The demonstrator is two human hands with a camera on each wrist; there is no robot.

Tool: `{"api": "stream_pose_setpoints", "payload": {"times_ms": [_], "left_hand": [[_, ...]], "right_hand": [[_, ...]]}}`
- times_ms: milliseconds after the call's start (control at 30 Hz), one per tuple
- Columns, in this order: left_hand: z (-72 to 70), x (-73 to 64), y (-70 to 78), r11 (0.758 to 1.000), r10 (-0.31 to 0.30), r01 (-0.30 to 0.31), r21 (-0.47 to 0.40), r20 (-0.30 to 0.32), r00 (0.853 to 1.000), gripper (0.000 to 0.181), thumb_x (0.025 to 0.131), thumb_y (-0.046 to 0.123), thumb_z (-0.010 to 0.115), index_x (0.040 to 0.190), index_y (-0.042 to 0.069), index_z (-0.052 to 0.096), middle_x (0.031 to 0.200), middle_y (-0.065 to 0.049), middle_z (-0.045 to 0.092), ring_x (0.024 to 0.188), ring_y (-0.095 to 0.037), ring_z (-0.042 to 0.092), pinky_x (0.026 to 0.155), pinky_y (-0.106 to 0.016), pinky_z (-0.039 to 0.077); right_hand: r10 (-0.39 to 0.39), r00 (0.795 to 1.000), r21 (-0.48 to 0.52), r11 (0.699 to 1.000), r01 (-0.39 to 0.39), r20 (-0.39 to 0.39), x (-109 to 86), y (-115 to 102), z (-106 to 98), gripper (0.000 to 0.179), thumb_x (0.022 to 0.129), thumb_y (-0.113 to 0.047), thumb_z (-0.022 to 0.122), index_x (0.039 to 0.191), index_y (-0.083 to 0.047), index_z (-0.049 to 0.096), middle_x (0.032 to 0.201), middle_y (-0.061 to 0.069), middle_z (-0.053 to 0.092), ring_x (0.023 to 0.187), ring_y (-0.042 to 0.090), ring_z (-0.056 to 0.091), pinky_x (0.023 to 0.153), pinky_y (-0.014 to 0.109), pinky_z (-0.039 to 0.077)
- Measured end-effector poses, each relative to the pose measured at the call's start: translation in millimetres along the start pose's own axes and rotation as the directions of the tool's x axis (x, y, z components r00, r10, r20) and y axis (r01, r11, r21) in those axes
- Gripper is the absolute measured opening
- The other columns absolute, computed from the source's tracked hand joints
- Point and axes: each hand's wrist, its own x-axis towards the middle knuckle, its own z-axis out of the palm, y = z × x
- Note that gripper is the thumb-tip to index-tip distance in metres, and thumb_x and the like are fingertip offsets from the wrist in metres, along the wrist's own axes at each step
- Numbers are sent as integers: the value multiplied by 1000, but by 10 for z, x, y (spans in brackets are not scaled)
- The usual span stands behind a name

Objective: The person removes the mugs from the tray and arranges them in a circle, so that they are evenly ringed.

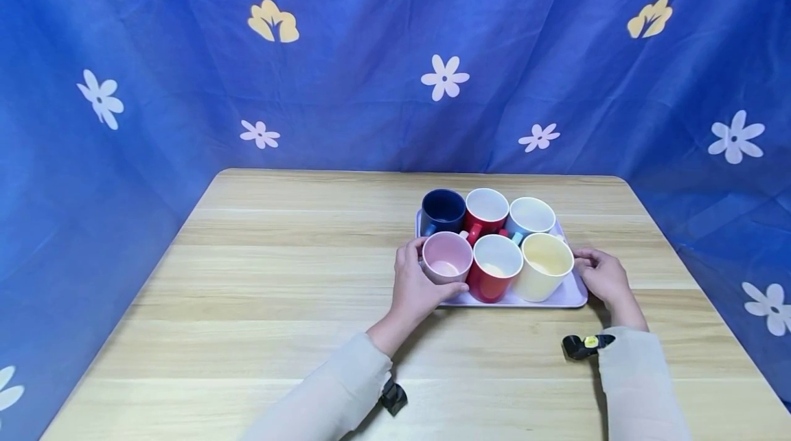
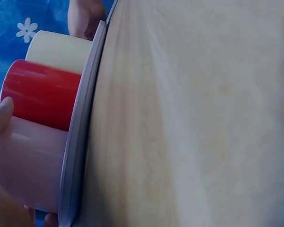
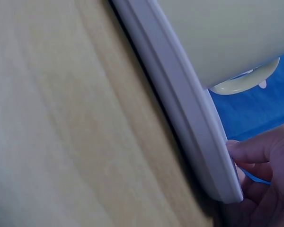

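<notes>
A lilac tray (image 1: pixel 575 295) carries two rows of mugs on the right half of the table. My left hand (image 1: pixel 415 288) grips the pink mug (image 1: pixel 448 257) at the tray's front left corner, thumb across its near side and fingers round its left. Beside that mug stand a red mug with a white inside (image 1: pixel 488 286) and a cream mug (image 1: pixel 534 283). Behind them are a dark blue mug (image 1: pixel 443 209), another red mug (image 1: pixel 487 206) and a light blue mug (image 1: pixel 533 216). At the tray's right edge, my right hand (image 3: pixel 265 170) pinches the rim, thumb on top.
The wooden table (image 1: pixel 247 303) extends widely to the left of the tray. A blue curtain (image 1: pixel 371 70) with flower prints hangs behind and along both sides. Black straps with small devices (image 1: pixel 581 346) sit at both sleeve cuffs.
</notes>
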Motion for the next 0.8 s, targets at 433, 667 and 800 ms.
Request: {"api": "stream_pose_setpoints", "payload": {"times_ms": [433,667,800], "left_hand": [[8,3,20,998,6,-4,61,-46,999,91,52,27,94,127,6,47,120,-11,47,110,-26,49,90,-41,46],[-8,24,37,998,31,-28,59,-56,998,90,52,28,93,126,7,48,117,-10,49,107,-25,50,87,-40,48],[-47,44,103,998,32,-29,49,-50,998,90,52,28,93,127,8,47,117,-9,49,107,-24,50,87,-39,48]], "right_hand": [[-9,999,115,993,4,35,6,71,-22,34,93,-10,56,119,11,58,95,13,64,77,3,51,65,15,43],[13,997,183,983,-26,71,6,89,-26,36,93,-7,55,122,14,54,97,13,64,75,-1,52,62,17,47],[21,996,205,978,-39,88,1,91,-28,36,93,-7,54,123,14,53,96,11,64,75,-1,53,63,17,48]]}}
